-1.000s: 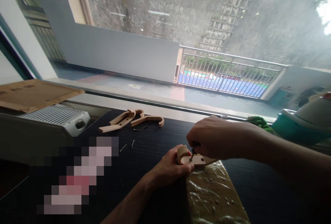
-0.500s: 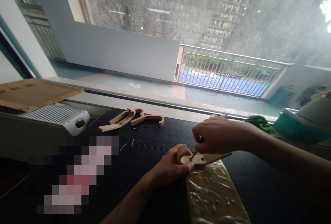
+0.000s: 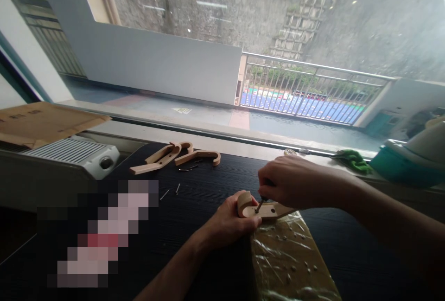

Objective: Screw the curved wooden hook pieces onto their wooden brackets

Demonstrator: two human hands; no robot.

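My left hand [image 3: 232, 221] is closed around the curled end of a pale wooden hook [image 3: 267, 211], its thumb pressing on the near edge. The hook rests on a block wrapped in clear tape [image 3: 290, 264], whose top shows several small bumps or holes. In the fist of my right hand [image 3: 288, 181] is a screwdriver [image 3: 260, 204]. Its handle is mostly hidden by the fingers, and the shaft slants down to a dark spot near the hook's curl. Farther along the hook a second round hole shows.
More wooden hooks [image 3: 197, 156] lie at the back of the black table [image 3: 194, 199]. Loose screws [image 3: 178, 188] are scattered in front of them. A brown envelope [image 3: 48, 122] covers part of a white slatted appliance [image 3: 104, 157] at left. A green cloth [image 3: 352, 161] and teal container [image 3: 399, 166] sit right.
My right hand has turned slightly around the screwdriver, and more of the hook's far part shows beneath it. My left hand keeps its hold. The whole view has shifted a little.
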